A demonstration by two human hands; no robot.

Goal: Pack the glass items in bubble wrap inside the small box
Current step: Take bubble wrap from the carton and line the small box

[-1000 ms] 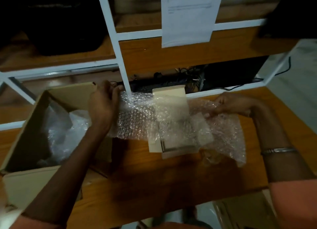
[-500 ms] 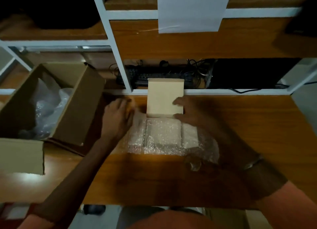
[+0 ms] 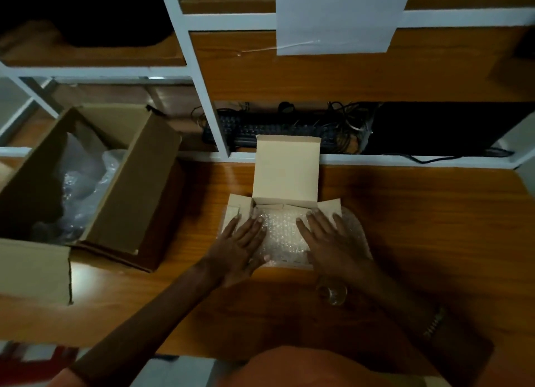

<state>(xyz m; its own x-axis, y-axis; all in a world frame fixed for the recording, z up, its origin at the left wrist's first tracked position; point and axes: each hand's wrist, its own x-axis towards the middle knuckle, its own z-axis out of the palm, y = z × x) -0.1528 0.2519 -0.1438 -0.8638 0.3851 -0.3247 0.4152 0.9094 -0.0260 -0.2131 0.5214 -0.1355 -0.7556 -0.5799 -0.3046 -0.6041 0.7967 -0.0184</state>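
Note:
A small pale cardboard box [image 3: 286, 172] lies on the wooden desk with its lid standing up at the far side and its side flaps spread out. Bubble wrap [image 3: 282, 234] fills the box's inside and spills over its right edge. My left hand [image 3: 241, 241] lies flat with straight fingers on the left part of the wrap. My right hand [image 3: 330, 239] presses flat on the right part. A small clear glass [image 3: 331, 292] stands on the desk just in front of the box, under my right wrist.
A large open brown carton [image 3: 127, 189] with plastic and bubble wrap inside stands at the left. A white shelf frame [image 3: 202, 76] rises behind the desk, with a black keyboard [image 3: 260, 128] and cables under it. A paper sheet [image 3: 335, 15] hangs above.
The bubble wrap, held spread in the air a second ago, now lies pushed down into the small box. Both hands have moved from the wrap's ends to press flat on it.

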